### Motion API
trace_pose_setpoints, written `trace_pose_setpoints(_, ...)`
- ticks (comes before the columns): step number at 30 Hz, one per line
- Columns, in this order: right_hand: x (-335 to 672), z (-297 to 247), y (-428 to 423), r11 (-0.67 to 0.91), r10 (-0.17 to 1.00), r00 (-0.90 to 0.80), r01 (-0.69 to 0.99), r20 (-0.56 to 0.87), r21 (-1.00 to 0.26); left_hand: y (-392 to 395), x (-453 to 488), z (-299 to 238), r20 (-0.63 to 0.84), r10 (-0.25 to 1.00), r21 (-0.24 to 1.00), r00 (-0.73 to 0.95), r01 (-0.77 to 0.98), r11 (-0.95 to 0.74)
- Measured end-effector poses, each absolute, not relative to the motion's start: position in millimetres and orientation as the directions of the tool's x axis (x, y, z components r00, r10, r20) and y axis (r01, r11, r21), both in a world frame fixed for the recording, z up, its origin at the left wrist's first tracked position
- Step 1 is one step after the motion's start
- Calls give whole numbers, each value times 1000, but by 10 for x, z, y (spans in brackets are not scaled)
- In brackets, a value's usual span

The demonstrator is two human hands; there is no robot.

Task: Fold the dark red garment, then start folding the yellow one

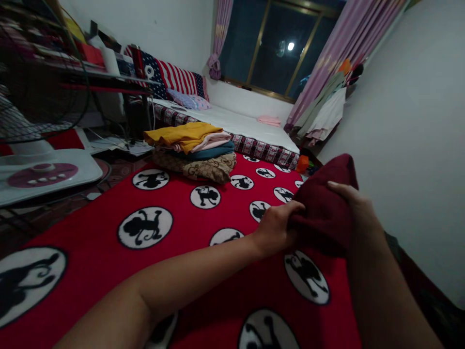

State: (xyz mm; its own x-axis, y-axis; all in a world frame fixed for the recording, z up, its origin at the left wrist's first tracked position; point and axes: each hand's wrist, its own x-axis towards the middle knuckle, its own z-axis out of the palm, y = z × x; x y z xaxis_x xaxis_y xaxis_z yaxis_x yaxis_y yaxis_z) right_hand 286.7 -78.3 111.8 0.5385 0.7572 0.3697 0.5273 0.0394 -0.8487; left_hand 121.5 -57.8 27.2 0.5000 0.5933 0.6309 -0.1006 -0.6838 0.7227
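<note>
1. Both hands closed on a dark red cloth [327,203], held just above the red blanket [203,271]: left hand [278,228] pinching its lower left edge, right hand [358,208] gripping the top right side.
2. Probably in the middle of folding; next move likely needs edges brought together evenly and a flat spot on the blanket.
3. Farther away, a pile of folded clothes [196,150] and a mattress [232,121]; at left, a fan base [43,174].
4. Nothing between hands and pile.
</note>
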Motion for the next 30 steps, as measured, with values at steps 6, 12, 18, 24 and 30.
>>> trace_pose_setpoints(6,2463,345,-288,-83,866,472,459,164,-885,-499,718,-144,168,773,948,611,115,-297)
trace_pose_setpoints(12,2207,-564,-526,1,883,191,913,430,-407,-501,191,87,132,734,832,667,328,-447)
trace_pose_setpoints(18,2245,-553,-569,52,861,202,878,466,-476,-74,710,370,461,669,683,583,249,-687)
trace_pose_setpoints(24,2469,-479,-516,138,802,471,452,367,-881,220,1075,-204,301,735,389,607,626,-676)
trace_pose_setpoints(30,2891,-470,-533,260,549,835,-125,40,-958,141,1020,-348,282,752,304,596,688,-659)
